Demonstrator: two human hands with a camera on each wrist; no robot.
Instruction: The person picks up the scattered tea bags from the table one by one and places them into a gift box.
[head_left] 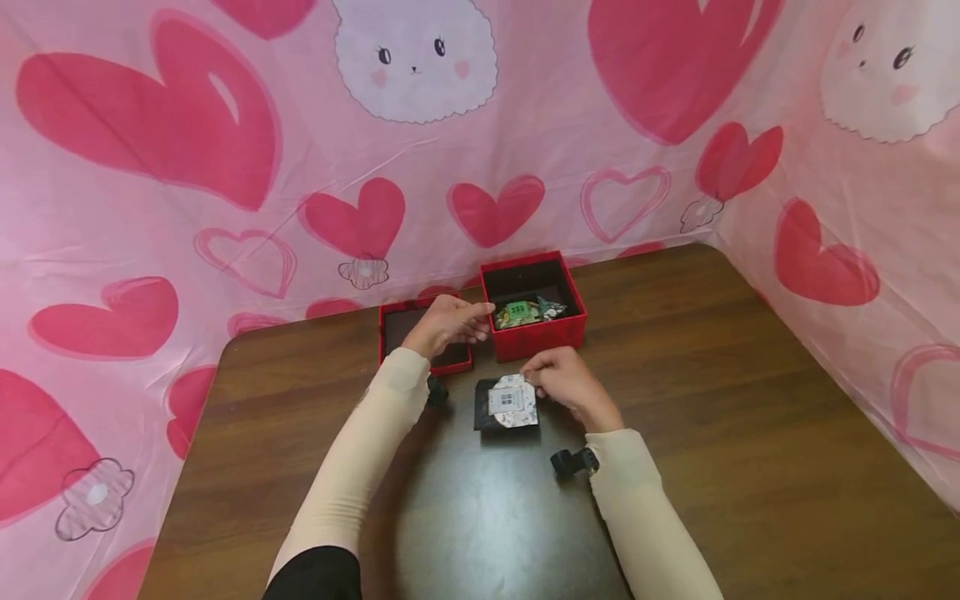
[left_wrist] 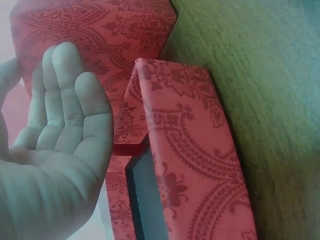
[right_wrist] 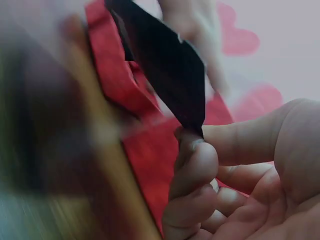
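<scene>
My right hand (head_left: 568, 385) pinches a flat black-and-white sachet (head_left: 507, 402) by its upper right corner, thumb against the bent fingers. In the right wrist view the sachet (right_wrist: 167, 62) turns its dark side to the camera. At the left rim of an open red box (head_left: 538, 335) is my left hand (head_left: 448, 323), its fingertips right at the front left corner. The left wrist view shows this hand (left_wrist: 65, 140) with its fingers lightly bent, beside the box's patterned wall (left_wrist: 135, 30). Inside the box lies a green packet (head_left: 517, 313), next to a dark silvery one (head_left: 551, 309).
A shallow red lid (head_left: 450, 367) with a dark inside lies left of the box, partly behind my left hand. Both stand near the back edge of the brown wooden table (head_left: 675, 350). Behind it hangs a pink cloth (head_left: 420, 167) with hearts.
</scene>
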